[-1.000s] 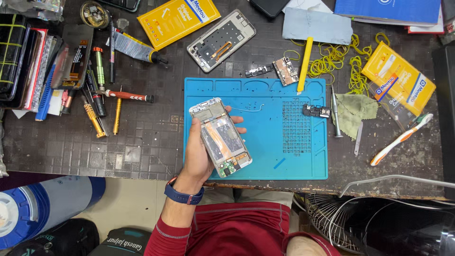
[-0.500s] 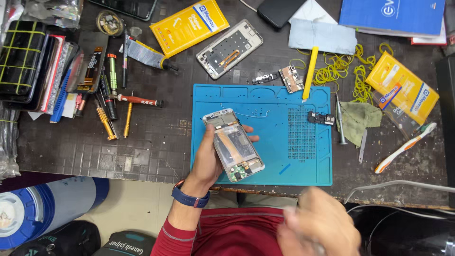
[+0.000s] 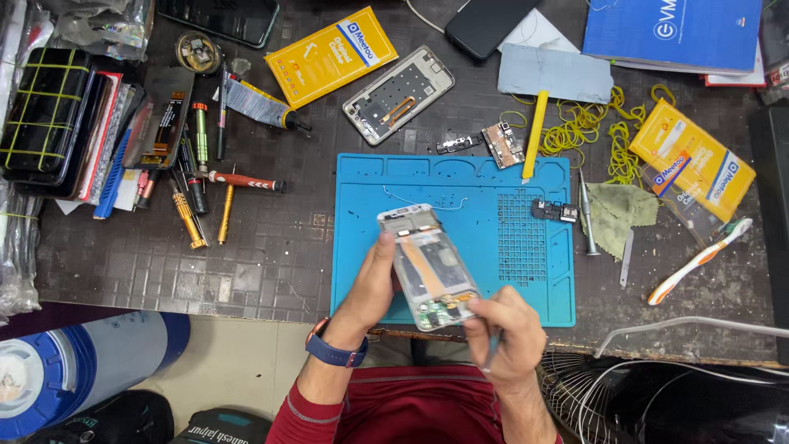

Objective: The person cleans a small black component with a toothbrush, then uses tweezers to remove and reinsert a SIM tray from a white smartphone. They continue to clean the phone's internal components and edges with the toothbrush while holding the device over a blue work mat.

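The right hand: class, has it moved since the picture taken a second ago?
Yes. Then out of view, the right hand has come up from the bottom edge to the near edge of the blue mat, at the lower end of the opened phone.

Left hand (image 3: 374, 284) cupped palm-up with fingers curled; right hand (image 3: 505, 333) pinched closed just beside it

Desk (image 3: 263, 263): dark top with a grid pattern. Blue mat (image 3: 526, 271) lies at its near edge. Behind the mat: an opened phone frame (image 3: 398, 94), a yellow packet (image 3: 331, 56), a yellow pry stick (image 3: 535, 134). Left: screwdrivers (image 3: 205, 193) (loosely fanned) beside stacked phones (image 3: 45, 115). Right: green cloth (image 3: 620, 215), toothbrush (image 3: 699, 261), yellow rubber bands (image 3: 588, 131).
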